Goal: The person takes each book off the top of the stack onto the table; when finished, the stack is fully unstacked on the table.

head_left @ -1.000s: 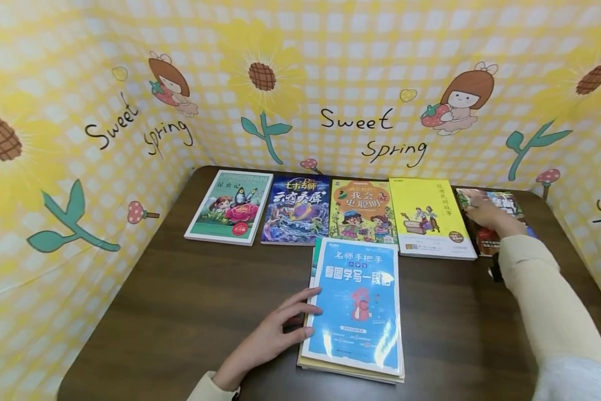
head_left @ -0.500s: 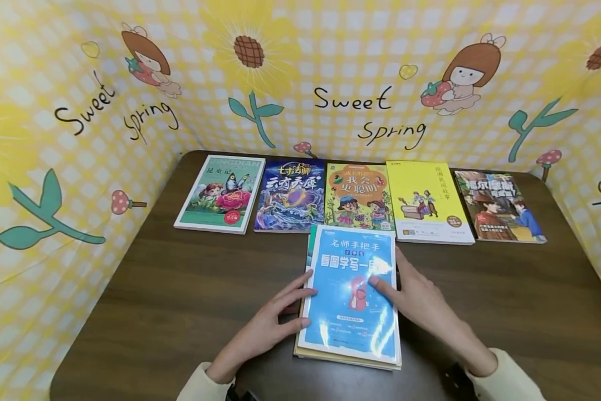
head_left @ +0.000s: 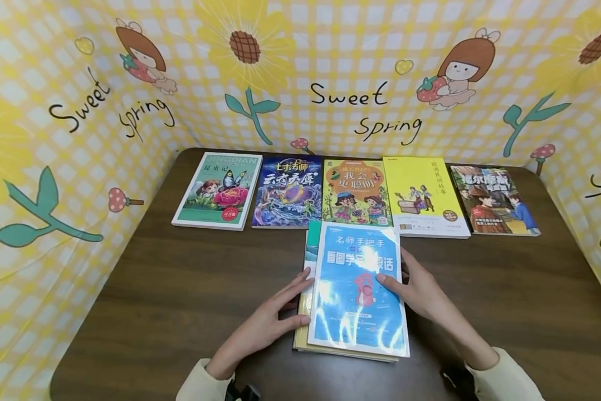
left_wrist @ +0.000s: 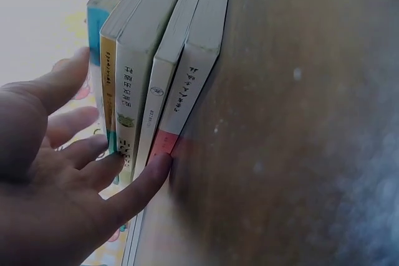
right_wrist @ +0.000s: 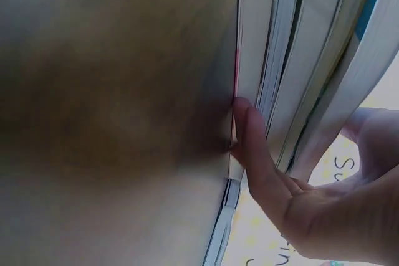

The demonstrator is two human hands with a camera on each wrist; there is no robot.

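A stack of books (head_left: 303, 326) lies at the front middle of the table, topped by a glossy light-blue book (head_left: 355, 303) that sits askew, shifted right of those under it. My right hand (head_left: 425, 289) grips that blue book at its right side, thumb over the cover. In the right wrist view its fingers (right_wrist: 259, 154) lie along the page edges, and the top book leans apart from the lower ones. My left hand (head_left: 262, 328) touches the stack's left side; the left wrist view shows its spread fingertips against the spines (left_wrist: 128, 85).
Along the back of the table (head_left: 195, 289) lies a row of books: a green one (head_left: 217, 192), a purple one (head_left: 287, 195), an orange one (head_left: 356, 192), a yellow one (head_left: 423, 195) and a detective-style one (head_left: 496, 200). A yellow checked cloth (head_left: 260, 117) hangs behind.
My right hand has come from the far-right book in the row to the stack. The top blue book has slid and turned slightly right. My left hand stays at the spines.
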